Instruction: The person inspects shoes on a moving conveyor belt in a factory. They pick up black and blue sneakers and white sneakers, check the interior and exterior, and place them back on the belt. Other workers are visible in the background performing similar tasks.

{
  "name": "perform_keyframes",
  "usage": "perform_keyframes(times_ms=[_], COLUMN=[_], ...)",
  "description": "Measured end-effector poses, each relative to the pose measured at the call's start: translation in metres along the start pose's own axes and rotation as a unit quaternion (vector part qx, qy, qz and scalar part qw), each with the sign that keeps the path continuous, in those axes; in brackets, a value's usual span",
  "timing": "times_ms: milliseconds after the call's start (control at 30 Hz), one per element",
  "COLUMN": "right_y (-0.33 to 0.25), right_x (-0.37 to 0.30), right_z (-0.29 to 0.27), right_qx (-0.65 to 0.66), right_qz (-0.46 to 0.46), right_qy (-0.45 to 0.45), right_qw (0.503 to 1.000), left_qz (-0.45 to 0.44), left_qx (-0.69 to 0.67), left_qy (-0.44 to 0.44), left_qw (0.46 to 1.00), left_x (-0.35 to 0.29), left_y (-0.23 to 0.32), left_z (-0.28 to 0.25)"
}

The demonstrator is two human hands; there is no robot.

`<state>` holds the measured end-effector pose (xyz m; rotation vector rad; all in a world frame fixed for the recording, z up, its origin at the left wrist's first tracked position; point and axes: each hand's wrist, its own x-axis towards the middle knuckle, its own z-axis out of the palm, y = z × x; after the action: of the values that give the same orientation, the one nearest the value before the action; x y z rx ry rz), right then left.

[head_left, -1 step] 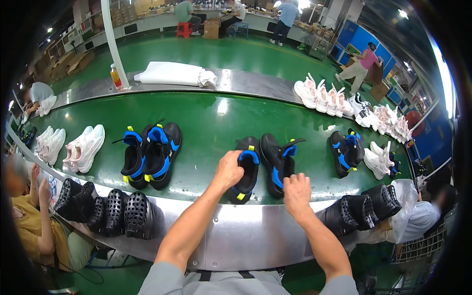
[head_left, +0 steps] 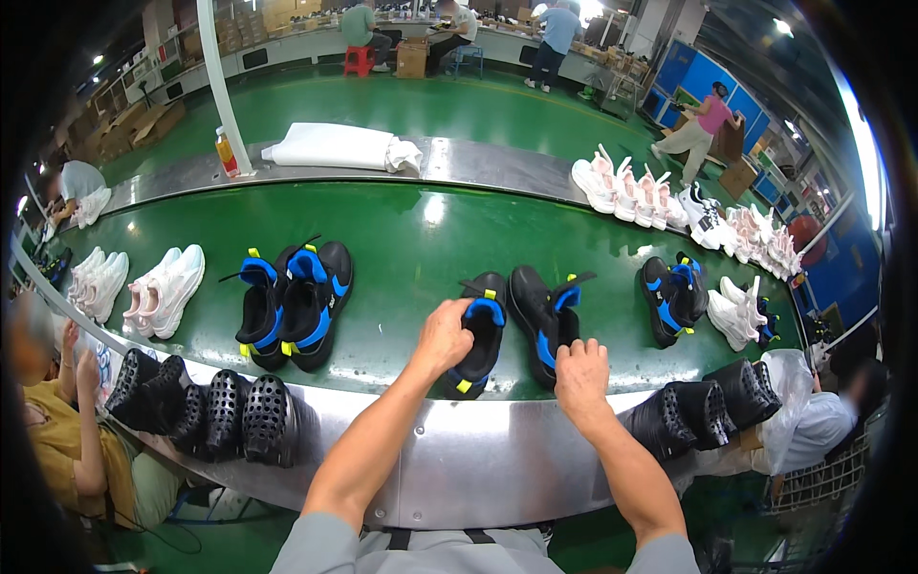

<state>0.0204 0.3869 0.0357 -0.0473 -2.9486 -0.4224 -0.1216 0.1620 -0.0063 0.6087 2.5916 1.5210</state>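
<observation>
From where I stand, the bare left hand (head_left: 445, 335) hides part of one black-and-blue sneaker's (head_left: 486, 337) side, and the bare right hand (head_left: 581, 371) masks its neighbour, the other black-and-blue sneaker (head_left: 535, 316); its grip is unclear. Toward eight o'clock, darkness cuts off a mustard-shirted co-worker (head_left: 65, 450). At twelve, clutter on the long pale workbench (head_left: 502, 43) is too small to identify.
</observation>
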Motion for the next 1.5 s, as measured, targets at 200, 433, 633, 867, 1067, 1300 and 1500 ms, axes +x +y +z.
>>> perform_keyframes(times_ms=[200,433,633,867,1067,1300,1500], right_y=[-0.054,-0.062,-0.068,-0.053,-0.032,-0.034,-0.036], right_x=[0.083,0.073,0.098,0.105,0.102,0.101,0.1], right_z=[0.003,0.043,0.03,0.045,0.069,0.05,0.053], right_qx=[0.527,0.399,0.707,0.846,0.733,0.83,0.837], right_qz=[0.024,-0.179,-0.014,0.139,0.22,0.231,0.211], right_qy=[0.054,0.161,-0.026,0.032,0.039,-0.004,-0.011], right_qw=[0.848,0.885,0.707,0.513,0.642,0.508,0.504], left_qz=[0.028,-0.076,-0.022,0.28,0.249,0.235,0.284], left_qx=[-0.068,-0.298,-0.189,0.196,0.291,0.447,0.551], left_qy=[0.075,0.192,0.076,0.025,-0.105,-0.183,-0.191], left_qw=[0.994,0.932,0.979,0.94,0.918,0.843,0.761], left_x=[-0.015,-0.024,-0.028,-0.001,0.008,0.001,-0.008], left_y=[0.002,-0.03,-0.035,0.053,0.037,0.059,0.051], left_z=[0.03,0.058,0.022,-0.013,-0.036,-0.036,-0.027])
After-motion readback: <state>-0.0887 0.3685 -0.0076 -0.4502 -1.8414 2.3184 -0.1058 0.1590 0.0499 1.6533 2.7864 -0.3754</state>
